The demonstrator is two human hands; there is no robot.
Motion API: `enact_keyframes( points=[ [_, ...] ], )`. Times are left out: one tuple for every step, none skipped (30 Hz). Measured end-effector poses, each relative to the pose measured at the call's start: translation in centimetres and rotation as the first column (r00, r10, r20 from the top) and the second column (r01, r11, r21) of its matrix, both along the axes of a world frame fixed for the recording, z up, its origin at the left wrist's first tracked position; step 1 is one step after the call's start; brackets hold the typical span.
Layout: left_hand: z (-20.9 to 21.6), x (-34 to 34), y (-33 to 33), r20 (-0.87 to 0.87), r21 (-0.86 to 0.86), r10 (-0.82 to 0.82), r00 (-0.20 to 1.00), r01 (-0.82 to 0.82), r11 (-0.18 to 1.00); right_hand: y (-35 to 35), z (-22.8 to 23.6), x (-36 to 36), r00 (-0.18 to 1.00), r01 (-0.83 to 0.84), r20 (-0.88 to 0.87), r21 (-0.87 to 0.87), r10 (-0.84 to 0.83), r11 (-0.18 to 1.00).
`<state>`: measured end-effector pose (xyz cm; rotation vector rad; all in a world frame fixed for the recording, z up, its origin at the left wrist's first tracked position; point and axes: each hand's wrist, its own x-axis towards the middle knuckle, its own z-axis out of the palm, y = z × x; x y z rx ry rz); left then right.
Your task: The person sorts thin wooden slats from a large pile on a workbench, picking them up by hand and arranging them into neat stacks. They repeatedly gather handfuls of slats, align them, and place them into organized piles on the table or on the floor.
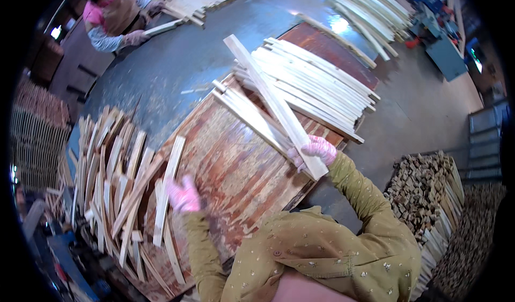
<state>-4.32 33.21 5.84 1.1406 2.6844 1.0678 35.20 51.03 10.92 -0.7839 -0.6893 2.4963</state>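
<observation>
Workshop bench point(236, 168), red-brown, piled with wooden slats.
My right hand point(315, 150) grips a long slat point(271, 100) at the bench's right edge; my left hand point(183, 195) hovers spread, holding nothing.

The right hand point(314, 153) covers part of the long wooden slat point(271, 98) it grips, hiding its palm side. The left hand point(183, 195) is motion-blurred, so whether it touches the slat point(168, 186) beside it cannot be told. The person's sleeves hide the surface's point(230, 168) near edge.

A long pale wooden slat point(273, 100), gripped near its lower end, slants up across the reddish tabletop's point(236, 168) right edge, apparently lifted clear of the stacked slats.
</observation>
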Motion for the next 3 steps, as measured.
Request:
enact_keyframes(
  points=[
    [0.6, -2.2, -1.2, -0.036, -0.113, 0.064, 0.997, -0.067, 0.991, 1.0, 0.0, 1.0, 0.998, 0.012, -0.054, 0.001, -0.012, 1.000],
    [0.4, -4.6, -2.6, -0.081, -0.226, 0.125, 0.989, -0.141, 0.964, 1.9, -0.1, 2.0, 0.994, 0.020, -0.105, -0.003, -0.020, 1.000],
    [0.1, -4.5, -1.5, -0.073, -0.225, 0.098, 0.992, -0.112, 0.968, 3.0, -1.6, 2.8, 0.985, 0.002, -0.171, -0.020, -0.005, 1.000]
  ],
)
